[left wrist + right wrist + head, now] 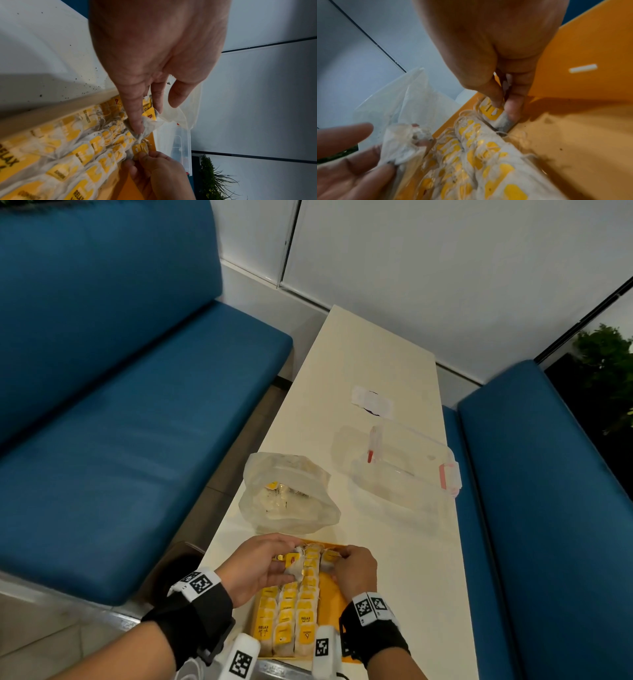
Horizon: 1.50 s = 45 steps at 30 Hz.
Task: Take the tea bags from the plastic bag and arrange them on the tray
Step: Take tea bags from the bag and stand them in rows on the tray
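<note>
A yellow tray (330,594) lies at the table's near edge with three full rows of tea bags (291,618), each white with a yellow tag. My left hand (291,563) hovers over the tray's far left corner and grips a small bunch of tea bags (402,143) between thumb and fingers. At the far end of the bare fourth lane, my right hand (503,104) pinches one tea bag (493,113) by its tag, against the tray wall. The clear plastic bag (291,494) stands open just beyond the tray, with more tea bags inside.
A clear lidded storage box (404,474) with pink clips sits right of the bag. A white paper scrap (371,402) lies farther back. Blue bench seats (137,440) flank the narrow cream table (376,559) on both sides.
</note>
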{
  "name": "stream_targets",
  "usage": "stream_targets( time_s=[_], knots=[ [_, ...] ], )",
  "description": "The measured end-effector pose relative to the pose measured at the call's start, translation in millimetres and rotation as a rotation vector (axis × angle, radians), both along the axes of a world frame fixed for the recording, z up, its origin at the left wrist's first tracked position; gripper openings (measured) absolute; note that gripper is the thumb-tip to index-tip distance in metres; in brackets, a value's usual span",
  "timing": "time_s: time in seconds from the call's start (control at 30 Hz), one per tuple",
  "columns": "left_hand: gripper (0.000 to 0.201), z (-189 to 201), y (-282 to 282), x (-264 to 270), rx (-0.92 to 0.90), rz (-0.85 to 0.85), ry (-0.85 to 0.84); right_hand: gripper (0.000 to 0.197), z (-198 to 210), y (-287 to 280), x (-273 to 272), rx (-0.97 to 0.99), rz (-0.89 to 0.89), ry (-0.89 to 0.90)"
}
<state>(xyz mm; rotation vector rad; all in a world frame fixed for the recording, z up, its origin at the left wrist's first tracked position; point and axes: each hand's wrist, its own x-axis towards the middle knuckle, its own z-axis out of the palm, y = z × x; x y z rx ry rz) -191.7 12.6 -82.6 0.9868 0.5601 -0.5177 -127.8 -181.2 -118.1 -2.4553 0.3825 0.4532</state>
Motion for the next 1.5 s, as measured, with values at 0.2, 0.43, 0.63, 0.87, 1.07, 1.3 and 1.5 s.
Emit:
stream_targets(
  time_s=[0.2,0.43,0.63,0.87,1.07,1.3,1.5],
  knots=[
    [0.022,-5.2,0.3,1.6,0.013,-0.008,-0.003,0.023,-8.3,2.9,-2.2,-0.049,-0.077,-0.035],
    [0.024,-10.7,-0.6,2.4,0.018,-0.004,-0.011,0.020,-11.6,5.8,-3.2,-0.043,-0.054,-0.021],
    [0.030,-16.0,0.1,5.0,-0.026,-0.001,-0.010,0.017,6.4,1.1,-6.1,0.002,0.004,0.001],
    [0.030,-13.0,-6.7,9.3,0.009,-0.031,0.003,0.016,34.4,4.0,-23.3,0.232,0.228,-0.194],
    [0.040,-11.1,-12.1,11.2,0.055,-0.111,-0.048,0.014,32.7,10.8,-29.4,0.340,0.278,-0.157],
    [0.043,-13.0,-16.1,10.3,0.125,-0.128,-0.087,0.025,31.8,8.5,-34.0,0.342,0.260,-0.143],
    [0.050,-11.0,-16.3,8.6,0.306,-0.213,-0.204,0.022,39.1,13.2,-26.5,0.278,0.319,-0.164]
  ],
)
